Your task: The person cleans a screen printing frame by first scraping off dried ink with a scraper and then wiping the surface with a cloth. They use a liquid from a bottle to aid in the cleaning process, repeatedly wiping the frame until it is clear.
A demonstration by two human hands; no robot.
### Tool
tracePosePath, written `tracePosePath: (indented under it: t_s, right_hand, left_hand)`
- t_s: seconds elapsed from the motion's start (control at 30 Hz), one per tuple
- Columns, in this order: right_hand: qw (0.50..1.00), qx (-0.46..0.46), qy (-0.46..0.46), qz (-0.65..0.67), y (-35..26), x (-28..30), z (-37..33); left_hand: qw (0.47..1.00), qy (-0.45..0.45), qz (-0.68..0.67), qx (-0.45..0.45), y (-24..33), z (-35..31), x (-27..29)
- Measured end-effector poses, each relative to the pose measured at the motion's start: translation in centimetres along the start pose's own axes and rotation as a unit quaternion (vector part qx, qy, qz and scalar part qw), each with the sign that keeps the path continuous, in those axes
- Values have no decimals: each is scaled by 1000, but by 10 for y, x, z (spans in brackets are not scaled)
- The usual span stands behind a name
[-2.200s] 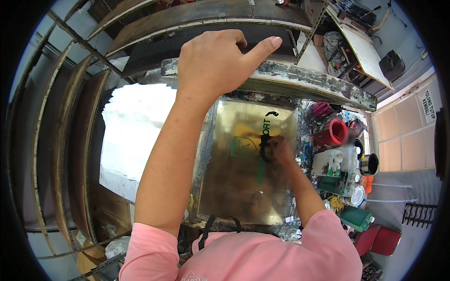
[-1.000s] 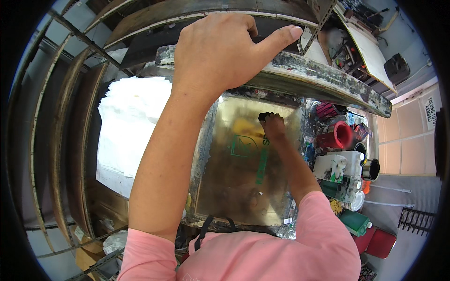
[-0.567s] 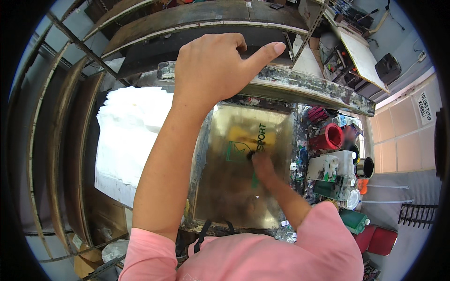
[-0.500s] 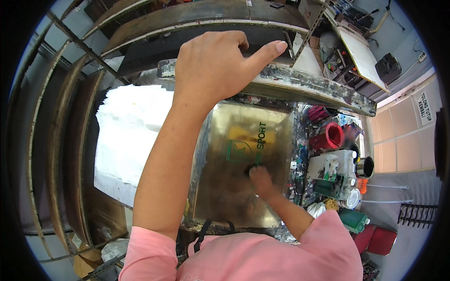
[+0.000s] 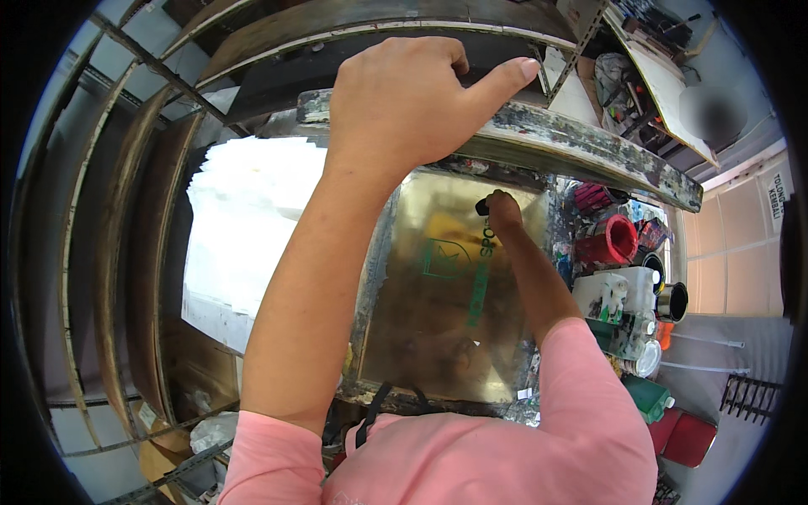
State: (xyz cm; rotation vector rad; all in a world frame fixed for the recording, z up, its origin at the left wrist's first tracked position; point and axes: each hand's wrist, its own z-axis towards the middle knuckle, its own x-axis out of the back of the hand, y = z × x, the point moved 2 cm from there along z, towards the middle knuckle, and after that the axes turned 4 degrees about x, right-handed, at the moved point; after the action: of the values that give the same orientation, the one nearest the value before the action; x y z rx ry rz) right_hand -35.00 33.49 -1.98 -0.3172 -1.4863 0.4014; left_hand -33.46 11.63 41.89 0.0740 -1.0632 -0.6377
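My left hand [image 5: 412,109] is raised across a long paint-stained bar [image 5: 581,143] at the far side. Its fingers curl over and away behind, tips hidden, while the thumb points right. Below lies a glossy gold-brown panel [image 5: 404,328] bearing a green emblem [image 5: 446,258] and a column of green lettering [image 5: 480,290], with a yellow patch [image 5: 450,225] near them. At the panel's upper right, my right hand [image 5: 505,209] is closed on a small black wad [image 5: 482,207], held at the upper end of the lettering and partly covering it.
A tall stack of white sheets [image 5: 244,219] stands left of the panel. Along the right are a red paint tub [image 5: 610,242], an open dark can [image 5: 672,301], a stained white jug [image 5: 627,290] and a green jerrycan [image 5: 646,397]. Wooden shelves [image 5: 135,244] rise at the left.
My right hand has moved up the panel with the black wad, from mid-panel to its upper right, uncovering the lower lettering. The whole view has shifted slightly; my left hand keeps its pose.
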Motion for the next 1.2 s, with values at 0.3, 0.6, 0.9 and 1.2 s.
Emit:
tracePosePath:
  t_s: [0.3,0.6,0.9,1.2]
  right_hand:
    - [970,233,-62,-24,-66,10,-225]
    - [993,-87,-48,69,-39,-10,-128]
    - [993,-57,-64,76,-15,0,-40]
    - [970,207,-128,5,-71,-10,-272]
  left_hand:
    - [999,29,-11,-25,-4,0,-3]
    - [1000,11,22,-13,-5,0,-7]
    - [1000,3,-15,-2,-1,-12,3]
    - [1000,-7,-16,6,-1,-9,1]
